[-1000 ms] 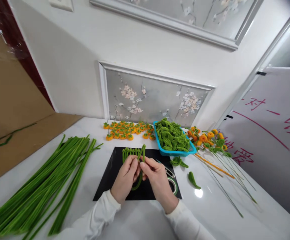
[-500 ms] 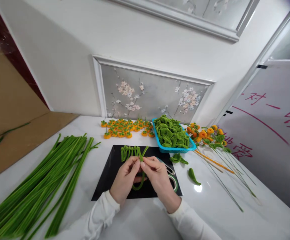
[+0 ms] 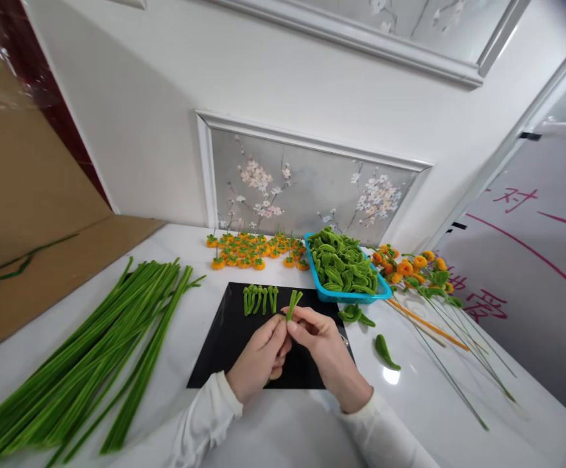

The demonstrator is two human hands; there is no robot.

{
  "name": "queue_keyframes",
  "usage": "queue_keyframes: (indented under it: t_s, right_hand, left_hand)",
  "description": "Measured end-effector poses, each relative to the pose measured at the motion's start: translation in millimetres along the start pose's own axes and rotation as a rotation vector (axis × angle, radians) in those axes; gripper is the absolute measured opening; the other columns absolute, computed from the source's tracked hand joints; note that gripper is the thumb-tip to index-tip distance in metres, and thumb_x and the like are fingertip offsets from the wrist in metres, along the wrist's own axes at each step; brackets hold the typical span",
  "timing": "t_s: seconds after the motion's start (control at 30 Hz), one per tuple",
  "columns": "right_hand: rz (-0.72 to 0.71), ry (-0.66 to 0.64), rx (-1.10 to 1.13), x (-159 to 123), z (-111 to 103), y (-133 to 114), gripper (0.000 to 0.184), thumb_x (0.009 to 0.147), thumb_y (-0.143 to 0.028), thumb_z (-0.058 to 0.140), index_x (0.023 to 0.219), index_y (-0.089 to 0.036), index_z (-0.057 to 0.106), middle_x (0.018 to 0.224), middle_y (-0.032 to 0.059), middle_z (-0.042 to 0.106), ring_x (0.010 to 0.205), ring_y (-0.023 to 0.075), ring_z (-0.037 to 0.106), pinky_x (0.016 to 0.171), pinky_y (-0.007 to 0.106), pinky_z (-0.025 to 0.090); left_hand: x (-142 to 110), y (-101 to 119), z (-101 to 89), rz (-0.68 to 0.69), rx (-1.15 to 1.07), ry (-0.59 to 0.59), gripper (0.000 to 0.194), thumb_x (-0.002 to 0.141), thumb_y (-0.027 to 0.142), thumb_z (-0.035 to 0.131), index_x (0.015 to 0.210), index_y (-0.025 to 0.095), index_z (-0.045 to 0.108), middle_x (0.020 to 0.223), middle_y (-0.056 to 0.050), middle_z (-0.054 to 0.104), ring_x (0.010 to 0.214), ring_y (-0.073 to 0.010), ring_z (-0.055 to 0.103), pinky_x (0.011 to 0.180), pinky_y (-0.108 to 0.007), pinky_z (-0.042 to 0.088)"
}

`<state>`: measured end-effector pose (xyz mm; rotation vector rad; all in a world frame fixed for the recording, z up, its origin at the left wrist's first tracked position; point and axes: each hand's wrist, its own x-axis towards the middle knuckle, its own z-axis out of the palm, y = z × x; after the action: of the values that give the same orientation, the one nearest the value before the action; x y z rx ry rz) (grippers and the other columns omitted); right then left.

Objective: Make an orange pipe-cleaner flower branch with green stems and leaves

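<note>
Both hands meet over a black mat (image 3: 214, 351), pinching a green pipe cleaner (image 3: 293, 304) whose two ends stick up between the fingertips. My left hand (image 3: 259, 354) is closed around its lower part, which the fingers mostly hide. With thumb and forefinger, my right hand (image 3: 322, 348) grips the pipe cleaner just under the upright ends. Behind the hands, several short bent green pipe cleaner pieces (image 3: 260, 300) lie in a row on the mat. Scissors and a tape roll are mostly covered by my right hand.
Long green pipe cleaners (image 3: 92, 351) are heaped at left. A blue basket (image 3: 353, 298) of green fuzzy leaves (image 3: 341, 263) stands behind right. Small orange flower pieces (image 3: 253, 250) sit along the wall. Orange flowers (image 3: 406, 266) with wire stems and a loose leaf (image 3: 386, 352) lie at right.
The pipe cleaner's upper ends, spread in a V before, now stand close together. Its lower loop has gone out of sight behind my fingers. The view has shifted slightly.
</note>
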<state>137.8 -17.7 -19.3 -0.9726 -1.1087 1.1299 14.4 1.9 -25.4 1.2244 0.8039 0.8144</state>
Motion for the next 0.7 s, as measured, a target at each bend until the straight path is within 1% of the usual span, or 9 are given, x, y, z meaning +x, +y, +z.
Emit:
queue_keyframes:
  t_s: [0.13, 0.2, 0.3, 0.37, 0.4, 0.47, 0.53, 0.57, 0.7]
  right_hand:
    - [-0.02, 0.099, -0.076, 2, -6, 0, 0.021, 0.078, -0.037, 0.065, 0.077, -0.016, 0.066, 0.055, -0.0043, 0.053, 0.052, 0.0091, 0.046, 0.052, 0.022, 0.038]
    - [0.008, 0.138, -0.092, 3, -10, 1, 0.022, 0.076, -0.038, 0.067, 0.075, -0.016, 0.063, 0.051, -0.0051, 0.053, 0.047, 0.0077, 0.044, 0.048, 0.02, 0.036]
    - [0.086, 0.124, -0.088, 5, -16, 1, 0.028, 0.069, -0.04, 0.073, 0.075, -0.015, 0.061, 0.054, -0.0012, 0.062, 0.048, 0.01, 0.054, 0.049, 0.021, 0.042]
    - [0.132, 0.106, -0.08, 6, -22, 0, 0.032, 0.064, -0.042, 0.076, 0.072, -0.014, 0.061, 0.055, 0.0016, 0.065, 0.052, 0.0136, 0.061, 0.051, 0.024, 0.048]
    - [0.149, 0.108, -0.068, 7, -24, -1, 0.034, 0.061, -0.042, 0.078, 0.07, -0.014, 0.062, 0.056, 0.0027, 0.066, 0.054, 0.0152, 0.063, 0.053, 0.025, 0.05]
    - [0.174, 0.144, -0.004, 8, -28, -2, 0.035, 0.059, -0.041, 0.08, 0.071, -0.013, 0.063, 0.061, 0.0039, 0.068, 0.058, 0.0165, 0.066, 0.054, 0.026, 0.053]
    - [0.182, 0.197, 0.127, 9, -28, -2, 0.033, 0.059, -0.037, 0.081, 0.073, -0.013, 0.065, 0.067, 0.0043, 0.069, 0.061, 0.0154, 0.067, 0.055, 0.024, 0.054]
    - [0.183, 0.219, 0.213, 9, -26, -1, 0.03, 0.06, -0.035, 0.081, 0.074, -0.013, 0.065, 0.069, 0.004, 0.069, 0.062, 0.0142, 0.067, 0.055, 0.022, 0.054]
    - [0.212, 0.247, 0.531, 3, -8, 8, 0.022, 0.062, -0.026, 0.081, 0.074, -0.015, 0.066, 0.071, 0.0022, 0.069, 0.065, 0.01, 0.065, 0.054, 0.015, 0.052]
  left_hand:
    - [-1, 2, -6.7, 0.307, 0.425, 0.085, 0.027, 0.087, 0.035, 0.048, 0.065, 0.021, 0.052, 0.056, 0.004, 0.045, 0.05, -0.0115, 0.038, 0.049, -0.024, 0.029]
    - [-1, 5, -9.8, 0.362, 0.506, 0.099, 0.027, 0.086, 0.03, 0.049, 0.061, 0.021, 0.053, 0.056, 0.003, 0.048, 0.053, -0.0125, 0.039, 0.054, -0.025, 0.029]
    - [1, 11, -15.1, 0.296, 0.419, 0.101, 0.027, 0.08, 0.03, 0.058, 0.056, 0.02, 0.057, 0.053, 0.003, 0.047, 0.053, -0.013, 0.039, 0.051, -0.024, 0.029]
    - [3, 17, -20.8, 0.197, 0.297, 0.094, 0.026, 0.078, 0.034, 0.062, 0.058, 0.018, 0.062, 0.054, 0.002, 0.049, 0.049, -0.0115, 0.038, 0.046, -0.022, 0.029]
    - [4, 22, -24.4, 0.145, 0.202, 0.093, 0.025, 0.078, 0.036, 0.062, 0.062, 0.017, 0.065, 0.056, 0.001, 0.051, 0.045, -0.0098, 0.036, 0.042, -0.021, 0.027]
    - [4, 32, -32.6, 0.042, -0.148, 0.098, 0.024, 0.078, 0.038, 0.064, 0.08, 0.015, 0.07, 0.068, -0.002, 0.057, 0.044, -0.0068, 0.037, 0.039, -0.019, 0.028]
    - [5, 40, -39.6, 0.097, -0.453, 0.099, 0.025, 0.077, 0.035, 0.066, 0.09, 0.014, 0.071, 0.075, -0.004, 0.058, 0.053, -0.0079, 0.044, 0.041, -0.017, 0.034]
    - [6, 43, -41.7, 0.14, -0.511, 0.103, 0.025, 0.076, 0.033, 0.068, 0.093, 0.014, 0.071, 0.076, -0.004, 0.058, 0.057, -0.0087, 0.047, 0.043, -0.016, 0.037]
    - [7, 37, -37.1, 0.229, -0.347, 0.148, 0.029, 0.071, 0.024, 0.075, 0.099, 0.019, 0.07, 0.086, -0.003, 0.062, 0.073, -0.0113, 0.055, 0.063, -0.018, 0.047]
